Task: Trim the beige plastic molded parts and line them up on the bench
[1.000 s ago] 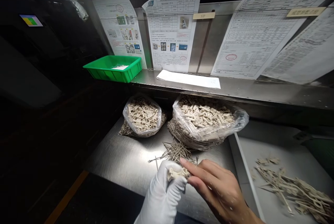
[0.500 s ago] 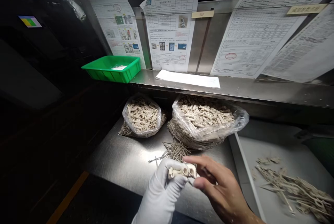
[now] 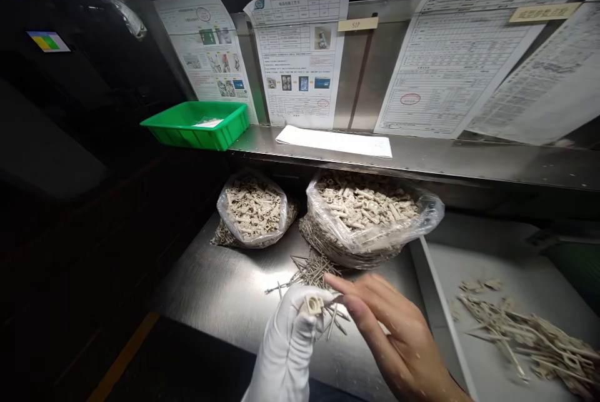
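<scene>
beige plastic fitting [image 3: 313,304] is pinched by the gloved left hand [image 3: 285,341], with the bare right hand [image 3: 394,327] near its three o'clock, grip unclear, and a plastic bag [image 3: 363,241] toward one o'clock.

Left glove [image 3: 281,342], plain white; held part [image 3: 313,304], cream. Loose sticks [image 3: 312,271] are grey-brown on the silver-grey worktop [image 3: 210,283]. Transparent bags [image 3: 370,242] show cream pieces [image 3: 253,205]. Tray [image 3: 437,299], pale grey; bin [image 3: 197,134], bright green. Posted sheets [image 3: 300,33] are white, with black printed grids and red oval stamps [image 3: 411,99]. Label [image 3: 357,24], pale yellow with dark lettering; floor stripe [image 3: 124,355], dull orange; screen [image 3: 48,41], blocks of yellow, green and lilac.
</scene>
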A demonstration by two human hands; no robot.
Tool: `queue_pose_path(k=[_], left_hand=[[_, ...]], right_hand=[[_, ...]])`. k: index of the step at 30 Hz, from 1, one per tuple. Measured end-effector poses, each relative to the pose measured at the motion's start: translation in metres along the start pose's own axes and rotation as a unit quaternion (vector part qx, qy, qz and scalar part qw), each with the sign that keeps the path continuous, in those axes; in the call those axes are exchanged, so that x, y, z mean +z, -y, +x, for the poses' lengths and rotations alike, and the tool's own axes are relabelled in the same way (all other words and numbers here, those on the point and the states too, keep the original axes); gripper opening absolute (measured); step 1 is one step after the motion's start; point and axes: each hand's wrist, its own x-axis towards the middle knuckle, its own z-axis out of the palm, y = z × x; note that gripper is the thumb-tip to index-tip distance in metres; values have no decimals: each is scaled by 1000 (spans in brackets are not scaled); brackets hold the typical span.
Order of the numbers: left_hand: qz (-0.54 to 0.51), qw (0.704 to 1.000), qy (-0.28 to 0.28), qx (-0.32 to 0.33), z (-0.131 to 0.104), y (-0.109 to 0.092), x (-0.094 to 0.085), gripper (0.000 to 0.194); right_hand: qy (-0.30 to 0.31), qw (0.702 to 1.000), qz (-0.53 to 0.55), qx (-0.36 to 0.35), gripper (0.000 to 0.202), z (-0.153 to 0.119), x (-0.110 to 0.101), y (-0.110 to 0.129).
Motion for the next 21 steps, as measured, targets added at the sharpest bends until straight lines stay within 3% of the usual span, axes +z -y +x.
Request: queue_pose_path(k=[9,21], left_hand=[[75,986,80,124,8,6,-5,29],[117,973,140,143,17,14,-17,29]], right_hand=[[-62,997,25,29,6,0,8,2],[-56,995,1,-78,19,10,-4,7]])
